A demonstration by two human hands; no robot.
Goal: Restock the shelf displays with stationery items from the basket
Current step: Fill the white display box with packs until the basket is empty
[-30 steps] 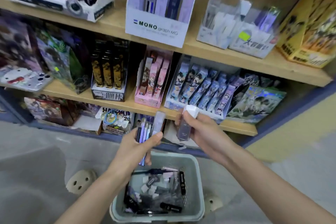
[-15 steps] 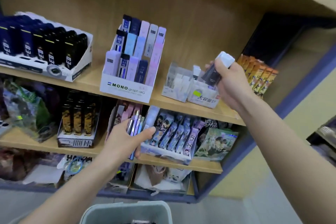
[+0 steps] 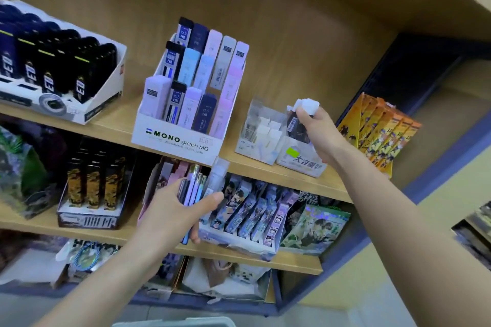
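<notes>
Head view: the right hand (image 3: 318, 138) is curled round a dark lead case (image 3: 296, 126) with a white cap, holding it tilted over the clear display box (image 3: 300, 164) that stands at the front edge of the upper shelf (image 3: 239, 164), just right of the MONO display (image 3: 175, 141). The left hand (image 3: 170, 216), lower down before the middle shelf, grips a bundle of slim cases (image 3: 195, 187), thumb pressed across them. The basket (image 3: 186, 322) rim shows at the bottom edge.
</notes>
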